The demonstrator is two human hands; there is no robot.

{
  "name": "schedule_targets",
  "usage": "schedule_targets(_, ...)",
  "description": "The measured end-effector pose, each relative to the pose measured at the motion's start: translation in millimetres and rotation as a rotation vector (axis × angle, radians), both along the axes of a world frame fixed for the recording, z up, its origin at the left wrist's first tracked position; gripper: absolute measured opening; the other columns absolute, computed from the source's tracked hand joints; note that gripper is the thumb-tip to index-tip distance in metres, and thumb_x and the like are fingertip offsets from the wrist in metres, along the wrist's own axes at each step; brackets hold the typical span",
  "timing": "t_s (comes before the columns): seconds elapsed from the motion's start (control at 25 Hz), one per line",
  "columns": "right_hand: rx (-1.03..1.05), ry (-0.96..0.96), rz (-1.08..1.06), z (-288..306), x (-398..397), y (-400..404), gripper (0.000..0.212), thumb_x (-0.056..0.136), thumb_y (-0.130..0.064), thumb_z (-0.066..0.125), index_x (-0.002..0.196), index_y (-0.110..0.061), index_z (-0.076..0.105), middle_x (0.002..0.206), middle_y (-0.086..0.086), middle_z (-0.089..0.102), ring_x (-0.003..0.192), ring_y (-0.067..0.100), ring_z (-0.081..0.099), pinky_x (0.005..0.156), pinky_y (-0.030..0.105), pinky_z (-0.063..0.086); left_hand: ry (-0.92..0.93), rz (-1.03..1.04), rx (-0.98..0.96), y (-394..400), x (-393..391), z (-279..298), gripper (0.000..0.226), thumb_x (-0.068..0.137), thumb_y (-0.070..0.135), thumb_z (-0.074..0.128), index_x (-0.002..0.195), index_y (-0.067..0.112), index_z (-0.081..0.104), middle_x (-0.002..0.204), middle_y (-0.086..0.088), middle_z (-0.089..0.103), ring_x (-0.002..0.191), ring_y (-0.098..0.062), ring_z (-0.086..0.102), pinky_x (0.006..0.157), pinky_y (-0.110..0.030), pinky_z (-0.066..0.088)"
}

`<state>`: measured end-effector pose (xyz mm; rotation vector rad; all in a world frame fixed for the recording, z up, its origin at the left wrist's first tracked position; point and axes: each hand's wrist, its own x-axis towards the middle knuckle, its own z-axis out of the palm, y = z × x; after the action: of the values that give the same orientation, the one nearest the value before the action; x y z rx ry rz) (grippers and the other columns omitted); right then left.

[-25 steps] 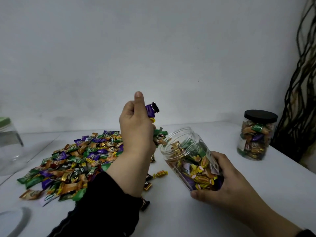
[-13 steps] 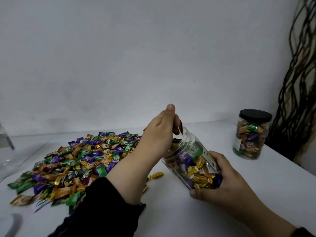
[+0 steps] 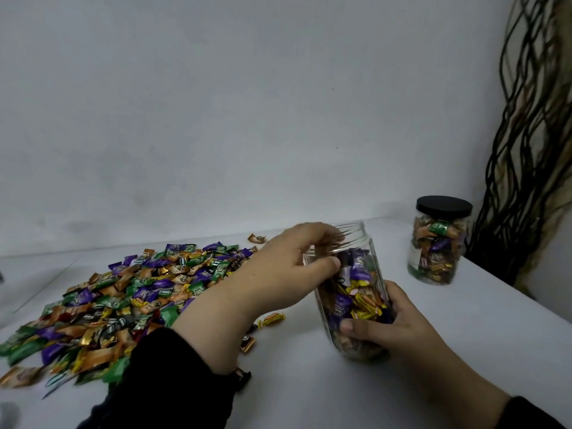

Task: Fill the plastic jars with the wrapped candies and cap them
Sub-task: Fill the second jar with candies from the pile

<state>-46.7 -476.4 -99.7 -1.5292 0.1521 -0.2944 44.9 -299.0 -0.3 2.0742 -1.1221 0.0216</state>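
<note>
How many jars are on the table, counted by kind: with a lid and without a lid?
Jar with black lid: 1
Open jar without lid: 1
Total: 2 jars

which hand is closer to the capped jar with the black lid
Right. The right hand grips the lower part of the open jar, just left of and in front of the capped jar. The left hand is at the open jar's mouth, farther left.
</note>
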Motion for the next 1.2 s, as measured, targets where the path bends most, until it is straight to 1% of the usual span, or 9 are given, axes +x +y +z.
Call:
schedule_targets(0.2,0.213,-0.042,0.114,0.8,1.5,2.5,0.092,0.046,-0.026,0.092,0.129,-0.027,0.054,0.12,0.008,0.071,0.109,0.034,0.069,0.094,0.057,0.053,0.143,0.014,-0.245,-3.8,8.9,-9.5,0.044,0.098,0.026,0.056,0.137,0.045,0.047,0.138,0.023,0.05,0.125,0.006,0.044,0.107,-0.024,0.038)
schedule_targets(0.36,0.11,-0.047,0.047,0.9,0.5,1.3,0.096,0.039,-0.021,0.095,0.123,-0.031,0.051,0.115,0.002,0.073,0.103,0.025,0.072,0.085,0.043,0.058,0.248,-0.018,-0.239,0.5,21.2,-15.0,0.049,0.097,0.0,0.048,0.13,0.035,0.059,0.122,0.013,0.065,0.118,0.0,0.057,0.093,-0.021,0.049)
schedule_targets(0.48,-0.02,-0.053,-0.015,1.8,-2.9,1.5,0.091,0.041,-0.016,0.093,0.118,-0.031,0.049,0.102,-0.002,0.074,0.09,0.015,0.074,0.065,0.027,0.059,0.097,0.214,0.074,19.0,27.1,-23.2,0.035,0.1,0.012,0.047,0.118,0.035,0.064,0.119,0.013,0.061,0.095,-0.008,0.064,0.074,-0.023,0.05)
schedule_targets(0.56,-0.084,-0.059,-0.051,2.2,-4.1,1.1,0.089,0.041,-0.013,0.092,0.116,-0.033,0.048,0.1,-0.002,0.071,0.084,0.013,0.073,0.059,0.026,0.058,-0.014,0.258,0.365,34.8,30.4,-35.7,0.03,0.101,0.028,0.05,0.13,0.034,0.057,0.137,0.008,0.049,0.117,-0.011,0.054,0.093,-0.024,0.043)
schedule_targets(0.68,-0.135,-0.046,-0.043,1.9,-3.9,3.8,0.092,0.044,-0.01,0.098,0.115,-0.035,0.046,0.108,0.0,0.066,0.086,0.014,0.071,0.057,0.023,0.057,-0.024,0.186,0.585,54.9,22.5,-65.7,0.058,0.093,0.059,0.051,0.146,0.04,0.037,0.158,0.005,0.025,0.144,-0.015,0.024,0.117,-0.031,0.023)
schedule_targets(0.8,-0.196,-0.027,-0.043,1.8,-3.6,4.6,0.095,0.044,-0.018,0.096,0.12,-0.035,0.042,0.111,-0.005,0.066,0.086,0.003,0.069,0.063,0.016,0.054,-0.178,0.204,0.724,62.5,15.4,-100.2,0.066,0.091,0.072,0.037,0.15,0.048,0.02,0.163,0.004,0.013,0.15,-0.021,0.012,0.121,-0.045,0.014)
schedule_targets(0.92,-0.209,-0.019,-0.047,2.1,-4.4,5.2,0.092,0.042,-0.023,0.094,0.117,-0.039,0.043,0.112,-0.007,0.066,0.088,0.001,0.069,0.068,0.016,0.053,-0.333,0.275,0.645,62.3,24.4,-117.0,0.053,0.097,0.064,0.031,0.146,0.042,0.031,0.149,0.004,0.036,0.135,-0.02,0.034,0.109,-0.038,0.03)
schedule_targets(1.04,-0.2,-0.022,-0.042,0.7,-4.4,5.1,0.086,0.051,-0.014,0.097,0.113,-0.04,0.043,0.111,-0.006,0.067,0.089,0.004,0.069,0.065,0.017,0.055,-0.376,0.32,0.533,56.3,37.1,-113.8,0.04,0.098,0.058,0.038,0.121,0.027,0.05,0.12,0.003,0.054,0.108,-0.017,0.05,0.085,-0.032,0.043)
schedule_targets(1.2,-0.215,-0.029,-0.033,-1.2,-4.5,6.1,0.093,0.042,-0.029,0.098,0.116,-0.044,0.044,0.11,-0.009,0.068,0.092,0.006,0.07,0.07,0.021,0.057,-0.444,0.473,0.477,48.3,52.6,-112.5,0.039,0.098,0.059,0.038,0.086,0.024,0.049,0.087,0.002,0.062,0.084,-0.021,0.059,0.062,-0.032,0.039)
